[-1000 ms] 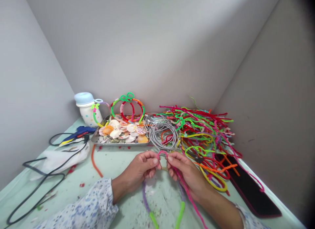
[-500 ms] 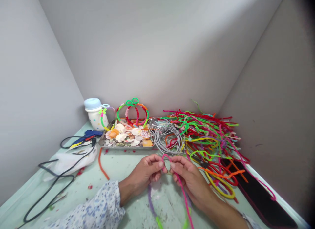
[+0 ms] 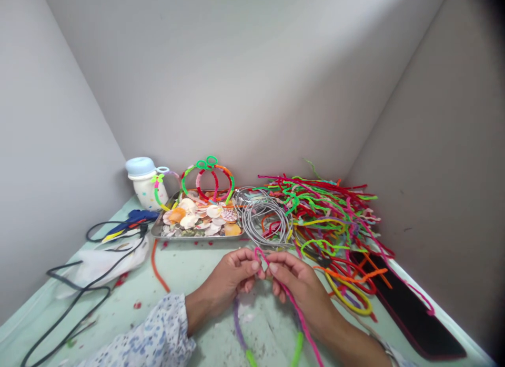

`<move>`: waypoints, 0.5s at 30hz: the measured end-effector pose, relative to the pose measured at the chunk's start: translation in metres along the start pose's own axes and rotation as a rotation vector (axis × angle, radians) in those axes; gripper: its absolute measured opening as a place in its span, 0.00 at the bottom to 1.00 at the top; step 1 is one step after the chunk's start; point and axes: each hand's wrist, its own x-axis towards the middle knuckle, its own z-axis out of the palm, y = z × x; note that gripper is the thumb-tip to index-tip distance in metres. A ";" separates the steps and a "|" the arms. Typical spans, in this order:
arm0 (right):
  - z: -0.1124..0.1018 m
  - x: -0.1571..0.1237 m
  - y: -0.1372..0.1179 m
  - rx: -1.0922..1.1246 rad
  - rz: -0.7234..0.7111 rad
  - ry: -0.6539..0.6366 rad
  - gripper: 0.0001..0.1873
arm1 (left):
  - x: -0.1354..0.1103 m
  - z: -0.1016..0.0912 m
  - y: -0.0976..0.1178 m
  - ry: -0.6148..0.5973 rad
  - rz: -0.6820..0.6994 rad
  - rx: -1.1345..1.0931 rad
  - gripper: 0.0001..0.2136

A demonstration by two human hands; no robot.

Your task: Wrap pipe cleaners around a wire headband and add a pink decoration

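Between my fingertips a pink pipe cleaner (image 3: 299,310) is bent into a small loop, its long tail running down toward the lower edge. My left hand (image 3: 231,275) pinches the loop's left side. On the other side my right hand (image 3: 298,285) pinches it close by, the two hands almost touching. Below them hangs a hoop wrapped in purple and bright green pipe cleaner (image 3: 239,327); its top is hidden behind my fingers. Just beyond my hands lies a coil of grey wire (image 3: 268,220).
A metal tray (image 3: 197,238) of seashells (image 3: 189,220) stands behind, with wrapped headbands (image 3: 207,180) on it. Many pipe cleaners (image 3: 331,204) are heaped at right, near a black strip (image 3: 418,309). At left are a white jar (image 3: 148,191), a blue-handled tool (image 3: 142,216) and a black cable (image 3: 81,291).
The pink loop looks narrower and more pointed, and my right hand has drawn slightly closer to my left. The whole view has shifted a little, so things sit further left.
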 end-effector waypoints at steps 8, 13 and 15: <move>0.002 -0.001 -0.003 -0.069 -0.001 -0.018 0.16 | 0.000 0.000 0.000 0.013 -0.009 -0.002 0.11; 0.005 -0.003 -0.003 -0.137 -0.013 -0.030 0.15 | 0.001 -0.003 -0.004 0.034 -0.008 -0.022 0.11; 0.006 -0.004 -0.002 -0.163 -0.023 -0.024 0.14 | 0.001 -0.003 -0.004 0.044 -0.009 -0.011 0.10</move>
